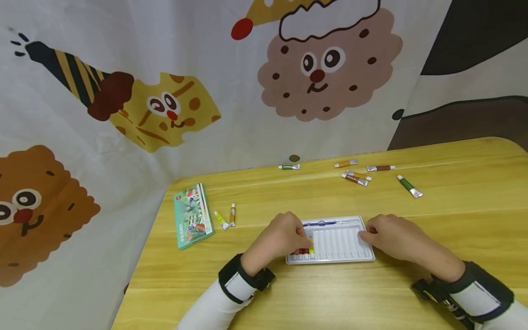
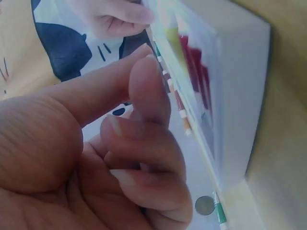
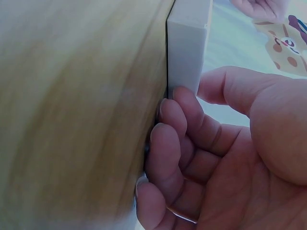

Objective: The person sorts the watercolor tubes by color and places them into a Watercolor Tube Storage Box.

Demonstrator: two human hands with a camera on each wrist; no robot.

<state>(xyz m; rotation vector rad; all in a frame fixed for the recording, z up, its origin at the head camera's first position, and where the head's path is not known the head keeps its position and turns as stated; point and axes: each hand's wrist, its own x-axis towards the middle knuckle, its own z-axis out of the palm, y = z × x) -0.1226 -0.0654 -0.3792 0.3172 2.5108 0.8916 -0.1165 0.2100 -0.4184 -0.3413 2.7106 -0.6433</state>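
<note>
A white plastic tray (image 1: 338, 245) with ridged slots lies on the table. A blue-handled paintbrush (image 1: 321, 223) rests along its far side. Red paint tubes (image 2: 194, 67) and a yellow paint tube (image 1: 311, 245) sit in slots at its left end. Just over these tubes is my left hand (image 1: 284, 236), thumb and forefinger tips together, the other fingers curled; I see nothing between them. My right hand (image 1: 392, 236) holds the tray's right end, thumb at the upper rim and curled fingers against the side wall (image 3: 186, 52).
A green paint box (image 1: 191, 215) lies at the left, beside a yellow tube (image 1: 221, 220) and an ochre tube (image 1: 233, 215). Along the back lie a green tube (image 1: 289, 167), several brown and ochre tubes (image 1: 354, 178) and another green tube (image 1: 409, 186). A printed curtain (image 1: 239, 137) hangs behind.
</note>
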